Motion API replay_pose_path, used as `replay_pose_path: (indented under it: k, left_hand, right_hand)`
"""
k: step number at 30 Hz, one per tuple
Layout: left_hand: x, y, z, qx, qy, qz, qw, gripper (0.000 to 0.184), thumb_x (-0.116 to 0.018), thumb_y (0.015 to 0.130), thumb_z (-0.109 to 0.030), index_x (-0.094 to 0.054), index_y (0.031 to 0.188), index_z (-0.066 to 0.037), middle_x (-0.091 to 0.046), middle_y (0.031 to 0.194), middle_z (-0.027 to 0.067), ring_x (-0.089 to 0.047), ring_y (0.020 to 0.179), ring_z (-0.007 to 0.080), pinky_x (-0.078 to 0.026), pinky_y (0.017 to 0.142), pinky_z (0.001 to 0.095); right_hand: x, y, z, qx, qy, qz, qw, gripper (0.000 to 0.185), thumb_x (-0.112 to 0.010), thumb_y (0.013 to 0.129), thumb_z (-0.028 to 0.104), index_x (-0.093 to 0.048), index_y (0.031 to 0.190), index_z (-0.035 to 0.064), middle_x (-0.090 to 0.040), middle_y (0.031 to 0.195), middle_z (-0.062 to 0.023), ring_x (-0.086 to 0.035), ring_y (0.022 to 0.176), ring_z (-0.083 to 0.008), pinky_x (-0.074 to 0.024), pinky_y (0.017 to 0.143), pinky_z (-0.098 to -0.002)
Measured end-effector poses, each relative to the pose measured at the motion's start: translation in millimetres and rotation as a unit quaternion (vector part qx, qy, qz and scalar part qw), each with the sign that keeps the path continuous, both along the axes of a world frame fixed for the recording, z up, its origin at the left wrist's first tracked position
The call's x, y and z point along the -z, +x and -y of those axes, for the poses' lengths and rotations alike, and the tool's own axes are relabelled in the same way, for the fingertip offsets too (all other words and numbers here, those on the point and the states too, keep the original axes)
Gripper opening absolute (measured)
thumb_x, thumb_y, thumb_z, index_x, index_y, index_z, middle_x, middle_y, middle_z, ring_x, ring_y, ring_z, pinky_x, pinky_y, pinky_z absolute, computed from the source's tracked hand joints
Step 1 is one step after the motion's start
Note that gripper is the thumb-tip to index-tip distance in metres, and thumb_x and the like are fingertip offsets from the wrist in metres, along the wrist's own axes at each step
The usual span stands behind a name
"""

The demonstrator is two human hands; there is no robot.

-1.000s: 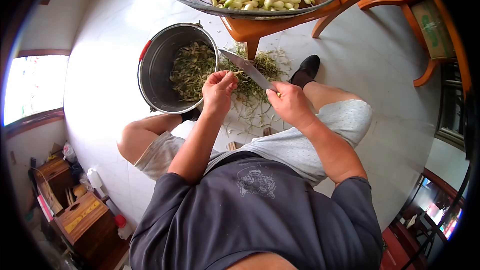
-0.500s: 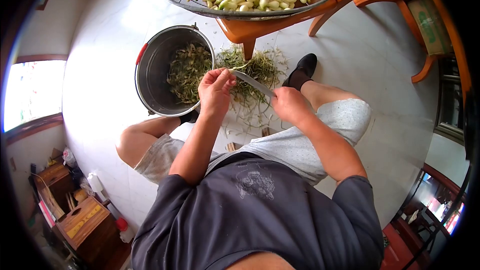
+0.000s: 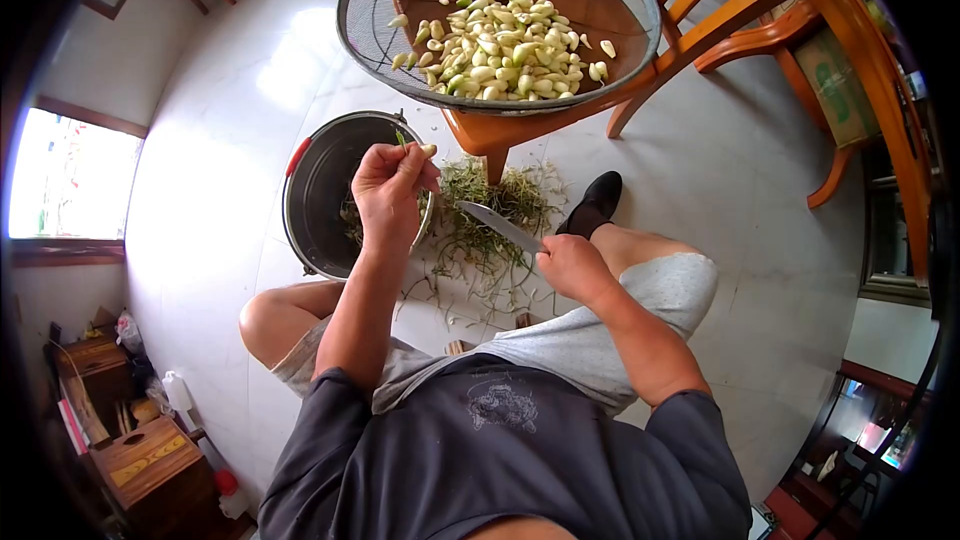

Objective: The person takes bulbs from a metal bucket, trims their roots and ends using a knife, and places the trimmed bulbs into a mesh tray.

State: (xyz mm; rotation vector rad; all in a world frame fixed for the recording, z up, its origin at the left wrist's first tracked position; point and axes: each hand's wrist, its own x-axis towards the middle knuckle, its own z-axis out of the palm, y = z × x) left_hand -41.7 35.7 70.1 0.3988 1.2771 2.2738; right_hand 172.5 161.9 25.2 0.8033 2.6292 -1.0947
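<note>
My left hand [image 3: 388, 198] is closed in a pinch above the metal bucket, holding a small pale onion bulb [image 3: 429, 151] whose green tip shows above the fingers. In my right hand [image 3: 577, 270], wrapped round its handle, is a knife [image 3: 502, 228]; the blade points left, apart from the bulb. Below the blade lies a heap of green and dry trimmings [image 3: 490, 202] on the floor. The metal bucket [image 3: 297, 220], with a red handle grip, contains more trimmings, largely hidden by my left hand. A round mesh sieve [image 3: 362, 60] of peeled bulbs [image 3: 510, 45] rests ahead.
Under the sieve is a wooden chair [image 3: 470, 130], its leg beside the trimmings. Another wooden chair [image 3: 760, 35] and a cardboard box [image 3: 840, 90] stand at the right. Wooden boxes [image 3: 150, 460] and a white bottle [image 3: 177, 390] are at lower left.
My left hand has moved up and left with the bulb, away from the knife blade. The blade now hangs free over the trimmings. The view has tilted up, showing more of the sieve.
</note>
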Motion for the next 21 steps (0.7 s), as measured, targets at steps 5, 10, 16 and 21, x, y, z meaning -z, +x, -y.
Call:
replay_pose_path:
  k: [5, 10, 16, 21]
  left_hand:
    - [-30.2, -3.0, -29.3, -0.024, -0.069, -0.076, 0.994, 0.005, -0.061, 0.084, 0.003, -0.057, 0.083, 0.003, -0.065, 0.086, 0.0154, -0.064, 0.069, 0.0176, -0.055, 0.057, 0.028]
    - [-57.6, -36.4, -89.2, 0.031, -0.103, -0.102, 0.989, 0.011, -0.065, 0.081, 0.0, -0.055, 0.083, 0.006, -0.06, 0.093, 0.0145, -0.064, 0.079, 0.02, -0.059, 0.067, 0.0302]
    - [-73.4, -58.4, -111.1, 0.039, -0.094, -0.104, 0.989, 0.012, -0.066, 0.082, -0.003, -0.057, 0.082, 0.004, -0.062, 0.082, 0.0114, -0.064, 0.075, 0.0176, -0.059, 0.068, 0.03]
    - [-91.5, -22.1, -54.1, 0.059, -0.099, -0.105, 0.988, 0.017, -0.062, 0.087, -0.008, -0.058, 0.09, 0.008, -0.064, 0.081, 0.0137, -0.065, 0.071, 0.0181, -0.055, 0.069, 0.0276]
  right_hand:
    - [-6.6, 3.2, -1.8, -0.039, 0.015, -0.034, 0.999, 0.022, -0.053, 0.082, 0.02, -0.061, 0.085, 0.0007, -0.062, 0.078, -0.0218, -0.06, 0.079, -0.0389, -0.0473, 0.072, -0.0458]
    - [1.4, 4.2, -0.7, -0.02, 0.017, 0.004, 1.0, 0.019, -0.053, 0.082, 0.019, -0.061, 0.083, 0.0029, -0.063, 0.078, -0.0187, -0.062, 0.078, -0.0365, -0.0491, 0.069, -0.0451]
    - [1.1, 6.1, -3.3, 0.006, 0.002, -0.002, 1.0, 0.019, -0.053, 0.082, 0.021, -0.06, 0.082, 0.0029, -0.063, 0.079, -0.0199, -0.061, 0.079, -0.0379, -0.048, 0.071, -0.0474]
    - [-2.2, 7.4, -9.0, 0.049, -0.01, -0.022, 0.999, 0.018, -0.053, 0.081, 0.019, -0.06, 0.08, 0.0017, -0.062, 0.077, -0.0211, -0.06, 0.078, -0.0395, -0.0477, 0.07, -0.0473]
